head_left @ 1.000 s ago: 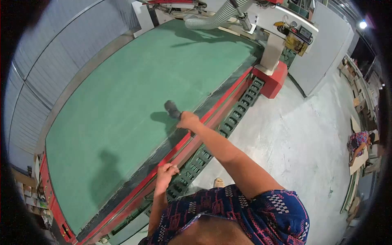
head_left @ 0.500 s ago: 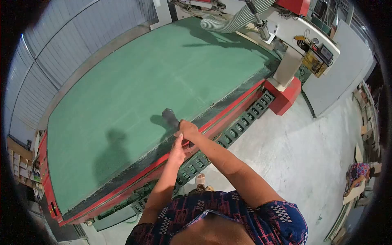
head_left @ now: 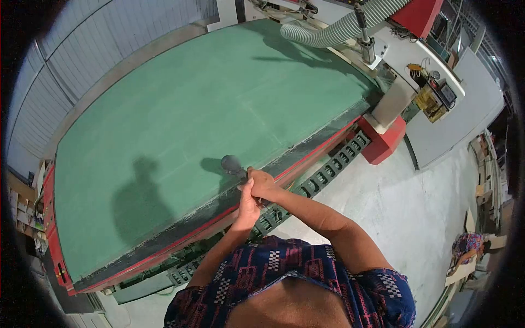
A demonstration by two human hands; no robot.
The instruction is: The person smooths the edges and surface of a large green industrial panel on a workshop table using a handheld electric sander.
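A dark tool with a rounded, bulbous end (head_left: 232, 165) points away from me, over the near edge of a green-topped machine table (head_left: 180, 109). Its kind cannot be made out. My right hand (head_left: 262, 184) is wrapped round its narrow part. Just below, my left hand (head_left: 249, 203) closes on the same tool, with its thumb up along it and against the right hand. Both hands hide the tool's lower part. The tool casts a shadow on the green surface beside it, and seems to be held above it.
A white and red gantry (head_left: 391, 104) with a ribbed grey hose (head_left: 350, 30) stands at the far right. A black cable chain (head_left: 322, 177) runs along the table's red front edge. Another person (head_left: 466, 249) is at the far right, near boards on the floor.
The whole view has shifted a little, so the table and gantry appear slightly lower and the gantry further right. Both hands keep the same grip on the dark tool.
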